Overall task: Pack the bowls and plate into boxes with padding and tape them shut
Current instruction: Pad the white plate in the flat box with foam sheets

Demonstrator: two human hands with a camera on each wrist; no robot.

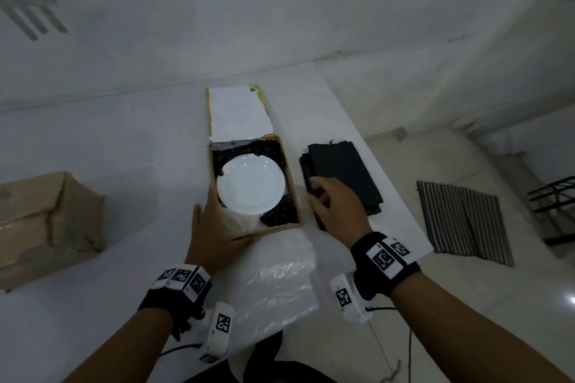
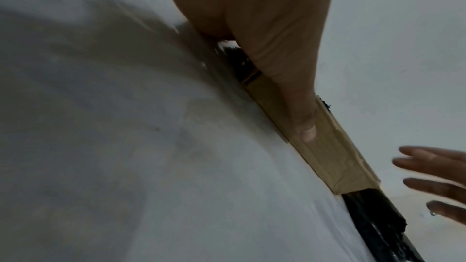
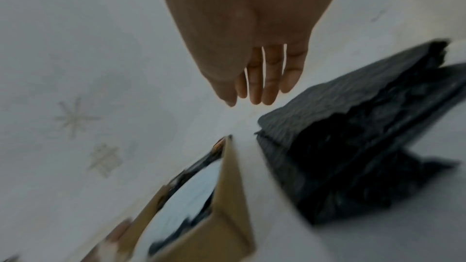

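A white plate [image 1: 250, 185] lies on black padding [image 1: 273, 149] inside an open cardboard box [image 1: 291, 183] in the middle of the white table. My left hand [image 1: 208, 221] rests against the box's near left corner, and a straight finger lies flat along the cardboard wall [image 2: 335, 156]. My right hand [image 1: 336, 208] hovers over the near left edge of a stack of black padding sheets [image 1: 345, 171] just right of the box. Its fingers [image 3: 254, 87] are straight and hold nothing. The right wrist view is blurred and shows the plate [image 3: 191, 190] and the stack [image 3: 353, 127].
A clear plastic sheet [image 1: 277, 277] lies in front of the box. The box's far flap [image 1: 236, 112], lined white, lies open towards the wall. A closed cardboard box [image 1: 46, 221] stands at the left. The table's right edge runs just past the stack, with a striped mat [image 1: 463, 221] on the floor.
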